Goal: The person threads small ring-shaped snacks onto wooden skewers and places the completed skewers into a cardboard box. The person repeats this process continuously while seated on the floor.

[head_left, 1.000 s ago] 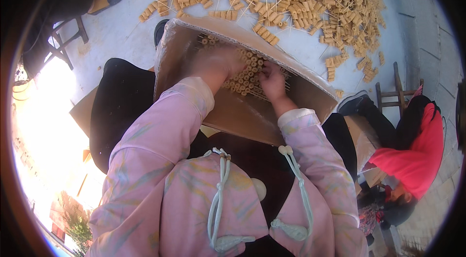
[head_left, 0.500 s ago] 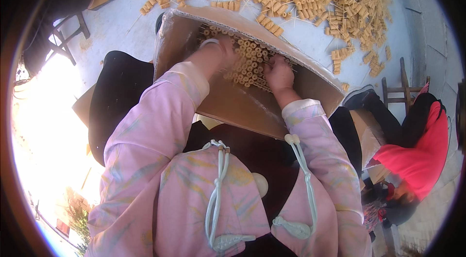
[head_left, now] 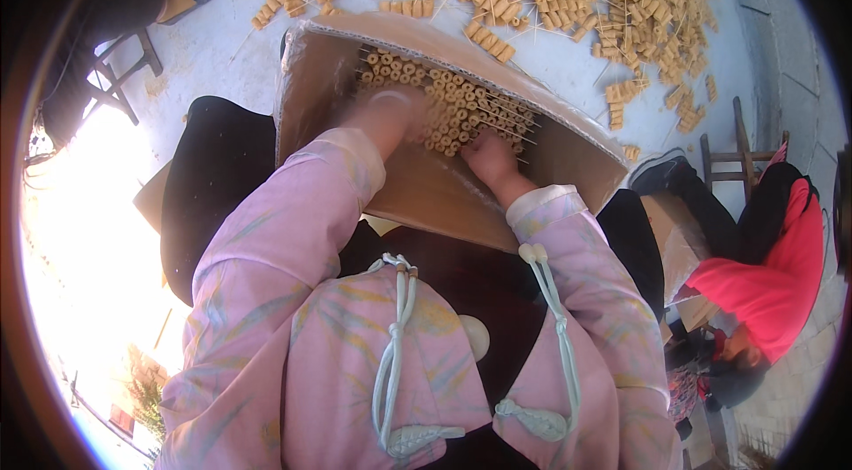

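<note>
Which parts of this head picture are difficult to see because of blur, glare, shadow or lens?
Head view: the left hand is smeared by blur, the right hand looks sharper; strong glare whites out much of the left side; the box is shadowed inside, toward its right end; the fisheye leaves the corners black.

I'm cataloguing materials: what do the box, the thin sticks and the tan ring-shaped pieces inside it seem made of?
Box: corrugated cardboard, mostly matte brown, judging by its ribbed rim. Thin sticks: probably wood or bamboo, unpainted, being pale, straight and slender. Tan pieces: matte, with holed ends; perhaps puffed dough, but the look leaves that open.
</note>
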The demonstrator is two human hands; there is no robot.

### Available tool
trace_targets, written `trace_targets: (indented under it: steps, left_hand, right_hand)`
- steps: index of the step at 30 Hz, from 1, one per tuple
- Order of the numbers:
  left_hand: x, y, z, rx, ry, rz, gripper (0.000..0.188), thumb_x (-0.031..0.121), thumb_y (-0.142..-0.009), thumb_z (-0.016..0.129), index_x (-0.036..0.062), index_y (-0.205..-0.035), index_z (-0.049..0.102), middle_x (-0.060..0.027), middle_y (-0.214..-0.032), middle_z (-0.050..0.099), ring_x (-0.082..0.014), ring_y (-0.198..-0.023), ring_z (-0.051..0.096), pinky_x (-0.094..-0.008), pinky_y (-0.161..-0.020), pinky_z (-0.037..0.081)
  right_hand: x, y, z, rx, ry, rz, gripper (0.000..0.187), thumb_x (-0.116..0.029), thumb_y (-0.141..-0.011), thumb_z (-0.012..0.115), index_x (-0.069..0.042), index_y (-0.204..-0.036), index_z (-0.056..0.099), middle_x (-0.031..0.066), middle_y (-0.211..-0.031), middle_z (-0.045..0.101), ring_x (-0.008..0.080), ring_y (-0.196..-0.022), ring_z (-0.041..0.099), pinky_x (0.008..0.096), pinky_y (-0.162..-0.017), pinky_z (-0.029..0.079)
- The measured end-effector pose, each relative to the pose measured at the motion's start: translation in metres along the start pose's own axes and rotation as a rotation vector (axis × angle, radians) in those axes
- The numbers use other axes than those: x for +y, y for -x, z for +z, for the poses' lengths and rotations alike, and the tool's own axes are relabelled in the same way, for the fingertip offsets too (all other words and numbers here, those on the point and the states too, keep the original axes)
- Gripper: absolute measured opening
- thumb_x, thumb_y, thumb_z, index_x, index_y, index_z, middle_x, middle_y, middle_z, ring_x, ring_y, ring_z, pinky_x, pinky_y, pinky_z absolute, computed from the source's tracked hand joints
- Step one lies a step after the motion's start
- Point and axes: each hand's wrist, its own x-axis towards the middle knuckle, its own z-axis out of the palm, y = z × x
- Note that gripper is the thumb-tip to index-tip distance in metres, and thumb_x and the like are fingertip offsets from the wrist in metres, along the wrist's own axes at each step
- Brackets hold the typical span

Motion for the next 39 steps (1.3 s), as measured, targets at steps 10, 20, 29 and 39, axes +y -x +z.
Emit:
trace_targets:
  steps: [10, 20, 29, 39]
  left_hand:
    - [0.002, -0.003, 0.004, 0.023, 0.002, 0.068, 0.055, 0.032, -0.079, 0.077, 0.0061, -0.125, 0.064, -0.0171, -0.127, 0.064, -0.0318, -0.119, 0.061, -0.0399, -0.103, 0.048]
    - [0.012, 0.018, -0.008, 0.019, -0.006, 0.096, 0.055, 0.031, -0.081, 0.075, 0.0029, -0.126, 0.061, -0.0186, -0.13, 0.062, -0.0328, -0.122, 0.059, -0.0402, -0.104, 0.046]
    - [0.005, 0.005, 0.0, 0.054, 0.098, 0.055, 0.058, 0.037, -0.081, 0.078, 0.0016, -0.124, 0.061, -0.0198, -0.129, 0.063, -0.0336, -0.121, 0.059, -0.0399, -0.104, 0.046]
    - [0.006, 0.019, -0.003, 0.057, 0.05, 0.095, 0.064, 0.038, -0.083, 0.076, 0.0014, -0.132, 0.057, -0.0207, -0.131, 0.062, -0.0337, -0.123, 0.059, -0.0392, -0.104, 0.046]
  right_hand:
    - [-0.018, 0.008, -0.014, -0.131, 0.048, 0.048, 0.044, -0.038, -0.082, 0.072, -0.003, -0.108, 0.063, 0.0203, -0.101, 0.07, 0.0371, -0.096, 0.068, 0.0479, -0.085, 0.054]
    - [-0.017, 0.007, -0.011, 0.012, 0.028, 0.063, 0.036, -0.036, -0.084, 0.071, -0.005, -0.097, 0.063, 0.0181, -0.092, 0.071, 0.0371, -0.091, 0.068, 0.0472, -0.081, 0.053]
    - [-0.021, -0.024, -0.023, 0.07, 0.11, -0.032, 0.024, -0.026, -0.094, 0.055, -0.003, -0.102, 0.058, 0.0237, -0.091, 0.07, 0.0428, -0.085, 0.068, 0.053, -0.078, 0.053]
    - [-0.036, -0.023, -0.053, 0.271, 0.134, -0.238, 0.026, -0.022, -0.091, 0.059, -0.005, -0.11, 0.058, 0.0238, -0.101, 0.069, 0.042, -0.095, 0.066, 0.052, -0.085, 0.052]
